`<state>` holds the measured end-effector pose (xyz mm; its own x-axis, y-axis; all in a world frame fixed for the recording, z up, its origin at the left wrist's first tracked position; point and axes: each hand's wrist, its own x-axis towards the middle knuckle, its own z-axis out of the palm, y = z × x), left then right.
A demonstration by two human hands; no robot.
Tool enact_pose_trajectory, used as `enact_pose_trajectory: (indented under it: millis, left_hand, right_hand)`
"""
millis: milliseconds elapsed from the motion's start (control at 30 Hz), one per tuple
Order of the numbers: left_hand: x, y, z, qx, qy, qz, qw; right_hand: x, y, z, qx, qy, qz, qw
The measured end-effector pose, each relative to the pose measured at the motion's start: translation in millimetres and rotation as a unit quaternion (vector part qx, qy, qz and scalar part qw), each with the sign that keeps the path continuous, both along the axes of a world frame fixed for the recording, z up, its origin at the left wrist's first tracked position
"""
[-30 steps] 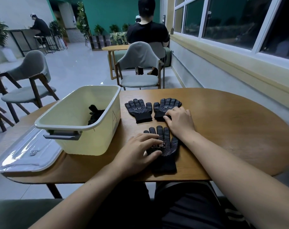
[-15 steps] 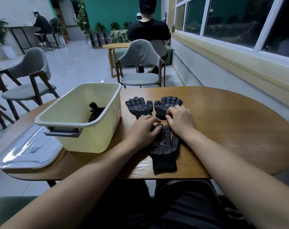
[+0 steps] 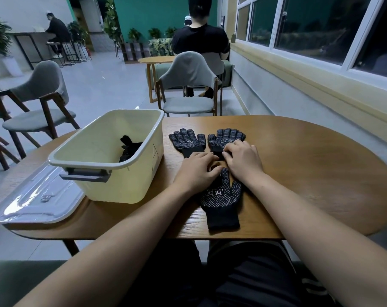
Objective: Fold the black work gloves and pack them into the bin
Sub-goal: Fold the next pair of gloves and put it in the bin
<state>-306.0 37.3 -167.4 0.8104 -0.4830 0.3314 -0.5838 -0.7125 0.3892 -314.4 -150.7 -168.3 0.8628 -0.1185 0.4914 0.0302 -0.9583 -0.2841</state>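
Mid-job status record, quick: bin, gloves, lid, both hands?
bin: cream, open, packed gloves inside
lid: clear, lying left of bin
far left glove, far right glove: flat, unfolded
near glove: unfolded, finger end under both hands
left hand: fingers curled there, grip unclear
right hand: fingers curled there, grip unclear

A black dotted glove (image 3: 221, 202) lies flat at the bench's (image 3: 310, 162) near edge. A second glove (image 3: 186, 139) and a third glove (image 3: 226, 138) lie side by side beyond it. The cream bin (image 3: 130, 173), leftward, holds more gloves (image 3: 129, 147).
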Motion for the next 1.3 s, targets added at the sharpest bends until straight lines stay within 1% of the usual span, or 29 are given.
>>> enact_pose_trajectory:
  millis: [200, 267, 333, 400, 500, 567, 700, 767, 900, 1033, 1100, 1167, 1233, 1300]
  left_hand:
    - [-2, 0, 2, 0.021, 0.003, 0.0, 1.0]
    - [-3, 1, 2, 0.027, 0.009, -0.002, 1.0]
    - [-3, 2, 3, 0.014, 0.024, -0.004, 1.0]
    - [-3, 5, 4, -0.03, 0.038, -0.011, 0.999]
    - [-5, 10, 9, -0.139, 0.057, -0.022, 0.988]
    - [-9, 13, 14, -0.21, 0.077, -0.017, 0.974]
    - [-17, 11, 26, -0.278, 0.101, -0.009, 0.955]
    - [-23, 10, 35, -0.303, 0.11, -0.011, 0.947]
    - [-30, 9, 51, -0.347, 0.134, -0.03, 0.928]
    - [-29, 14, 67, -0.362, 0.117, -0.049, 0.923]
    - [-25, 18, 74, -0.371, 0.097, -0.043, 0.922]
    - [-22, 21, 80, -0.367, 0.063, -0.024, 0.928]
    - [-18, 24, 85, -0.365, 0.039, -0.005, 0.93]
    - [-15, 26, 89, -0.373, 0.036, 0.006, 0.927]
  right_hand:
    - [-4, -1, 6, 0.099, -0.018, -0.008, 0.995]
    - [-7, -2, 8, 0.142, -0.04, -0.003, 0.989]
    - [-11, -4, 12, 0.177, -0.071, 0.012, 0.981]
    - [-16, -2, 16, 0.203, -0.095, 0.029, 0.974]
    - [-22, 4, 25, 0.25, -0.103, 0.049, 0.961]
    - [-27, 10, 31, 0.268, -0.09, 0.057, 0.958]
    - [-30, 21, 41, 0.339, -0.035, 0.067, 0.938]
    - [-30, 27, 47, 0.392, -0.012, 0.078, 0.917]
    - [-35, 40, 67, 0.528, 0.024, 0.111, 0.841]
    - [-42, 48, 90, 0.604, 0.055, 0.156, 0.779]
    - [-46, 50, 101, 0.629, 0.073, 0.183, 0.752]
    - [-48, 51, 110, 0.634, 0.088, 0.209, 0.739]
    - [-52, 52, 115, 0.623, 0.103, 0.23, 0.74]
    - [-54, 51, 116, 0.609, 0.119, 0.248, 0.744]
